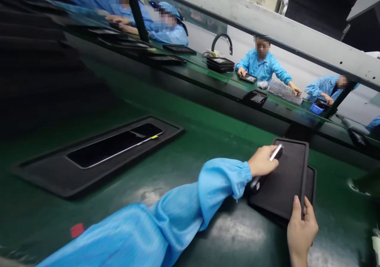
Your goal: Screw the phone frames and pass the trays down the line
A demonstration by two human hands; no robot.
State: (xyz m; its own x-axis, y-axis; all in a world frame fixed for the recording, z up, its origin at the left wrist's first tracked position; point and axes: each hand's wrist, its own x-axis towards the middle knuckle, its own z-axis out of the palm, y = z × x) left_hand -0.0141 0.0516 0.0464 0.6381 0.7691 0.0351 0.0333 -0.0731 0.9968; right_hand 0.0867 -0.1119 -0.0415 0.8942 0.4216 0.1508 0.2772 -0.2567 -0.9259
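Black tray [59,172] with phone [114,144] left on green belt [208,128]; red tag [77,230] near edge; co-workers [263,67] beyond.

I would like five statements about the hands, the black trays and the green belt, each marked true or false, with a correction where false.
1. The left hand holds a thin silver pen-like tool. True.
2. The right hand grips the near edge of the upper black flat tray. True.
3. The upper black flat tray lies directly on the belt with nothing under it. False: a second black tray shows beneath it.
4. The long black tray on the green conveyor belt holds a dark glossy panel. True.
5. The person's sleeve is white. False: it is light blue.
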